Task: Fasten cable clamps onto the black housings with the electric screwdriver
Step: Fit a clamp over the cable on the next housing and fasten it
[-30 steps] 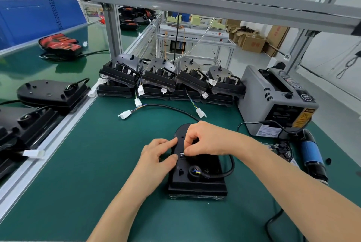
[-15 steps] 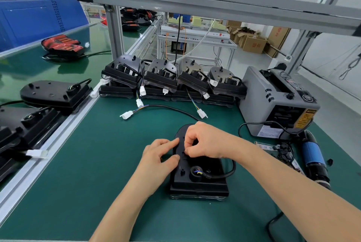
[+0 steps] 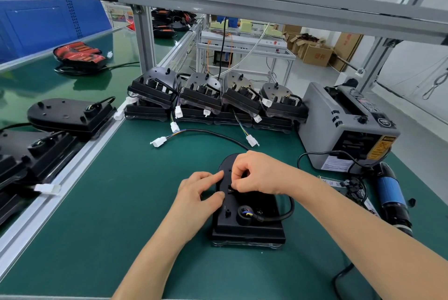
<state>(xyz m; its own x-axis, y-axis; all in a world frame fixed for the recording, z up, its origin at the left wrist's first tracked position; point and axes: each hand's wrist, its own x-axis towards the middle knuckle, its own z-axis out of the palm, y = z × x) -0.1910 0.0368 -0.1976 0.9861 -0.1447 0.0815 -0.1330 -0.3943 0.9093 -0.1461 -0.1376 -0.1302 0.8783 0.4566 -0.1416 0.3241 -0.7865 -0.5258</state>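
Head view
Housing: the black housing (image 3: 247,224) lies flat at 6 o'clock on the green mat (image 3: 121,202), its back up for the work.
Right hand: your right hand (image 3: 257,173) pinches what is probably the cable clamp (image 3: 229,188), seating it mid-housing.
Left hand: your left hand (image 3: 196,193) grips nothing; its forefinger and thumb brace the housing's 9 o'clock edge.
Screwdriver: the electric screwdriver (image 3: 392,198) lies idle at 3 o'clock.

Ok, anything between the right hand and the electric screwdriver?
Only low clutter: a pile of small black parts and a black cable lie on the mat between the right hand and the electric screwdriver. Nothing tall blocks it.
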